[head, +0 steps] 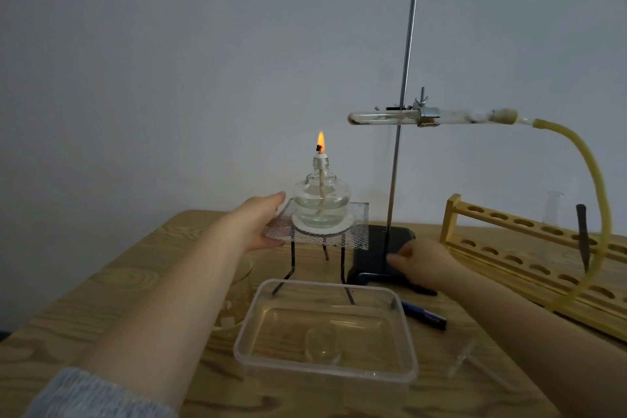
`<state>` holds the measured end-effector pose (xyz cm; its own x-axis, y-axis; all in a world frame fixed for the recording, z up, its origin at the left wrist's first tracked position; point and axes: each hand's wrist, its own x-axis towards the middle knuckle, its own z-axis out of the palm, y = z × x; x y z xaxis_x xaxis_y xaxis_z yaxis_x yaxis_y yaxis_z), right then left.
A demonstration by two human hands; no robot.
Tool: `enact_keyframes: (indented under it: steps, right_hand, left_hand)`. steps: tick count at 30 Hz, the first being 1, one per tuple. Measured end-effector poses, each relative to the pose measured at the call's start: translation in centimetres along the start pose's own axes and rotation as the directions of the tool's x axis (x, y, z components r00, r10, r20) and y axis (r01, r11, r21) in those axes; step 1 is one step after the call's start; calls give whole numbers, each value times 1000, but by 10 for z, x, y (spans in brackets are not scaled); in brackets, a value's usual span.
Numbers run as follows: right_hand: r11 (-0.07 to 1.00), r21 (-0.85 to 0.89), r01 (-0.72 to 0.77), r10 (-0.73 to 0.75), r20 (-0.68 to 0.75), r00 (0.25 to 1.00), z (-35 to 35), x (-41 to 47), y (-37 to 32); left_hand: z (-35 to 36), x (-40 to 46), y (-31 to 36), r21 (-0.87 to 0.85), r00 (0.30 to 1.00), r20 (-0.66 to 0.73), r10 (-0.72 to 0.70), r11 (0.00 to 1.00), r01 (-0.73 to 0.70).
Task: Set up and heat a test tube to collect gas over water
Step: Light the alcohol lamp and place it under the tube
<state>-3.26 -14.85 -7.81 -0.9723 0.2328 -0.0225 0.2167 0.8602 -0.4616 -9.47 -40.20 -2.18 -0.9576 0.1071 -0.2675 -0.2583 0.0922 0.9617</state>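
Note:
A lit glass alcohol lamp (320, 198) stands on a wire gauze (353, 231) over a black tripod (292, 261). My left hand (258, 224) grips the gauze's left edge. A test tube (383, 118) lies level in the clamp (428, 115) of a retort stand (402, 88), up and to the right of the flame. A stopper (505, 115) and a yellow rubber hose (592, 180) lead from the tube's mouth down to the right. My right hand (425, 261) rests on the stand's black base (376, 258). A clear plastic tub (251, 329) of water holds a small glass vessel (323, 344).
A wooden test tube rack (529, 258) stands at the right with a dark tool (583, 234) upright in it. A conical flask (553, 207) is behind it. A blue pen (424, 314) and a glass tube (464, 358) lie near the tub. A beaker (239, 299) sits under my left arm.

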Motion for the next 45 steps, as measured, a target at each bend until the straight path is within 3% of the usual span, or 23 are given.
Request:
enact_keyframes:
  steps: [1, 2, 4, 7, 11, 18, 45]
  right_hand:
    - [971, 236, -40, 44, -11, 999, -4, 1, -9]
    - [874, 479, -79, 83, 13, 996, -9, 1, -20]
    - [612, 778, -146, 84, 119, 989, -18, -1, -39]
    - [315, 918, -242, -33, 266, 964, -25, -3, -57]
    - [126, 937, -326, -66, 336, 940, -26, -8, -69]
    - [80, 898, -433, -143, 441, 886, -26, -7, -80]
    - [106, 917, -385, -1, 387, 922, -37, -8, -67]
  left_hand:
    - [-1, 1, 1, -19, 1000, 25, -16, 1000, 17]
    - [-2, 2, 2, -30, 999, 43, -33, 999, 34]
    - [-1, 5, 2, -33, 996, 70, -52, 998, 55]
    - [0, 1, 3, -64, 991, 120, -60, 996, 68]
    - [-4, 4, 4, -55, 983, 168, -72, 995, 82]
    - [-8, 14, 2, -31, 972, 216, -92, 994, 101]
    - [23, -13, 13, -111, 960, 263, -97, 985, 130]
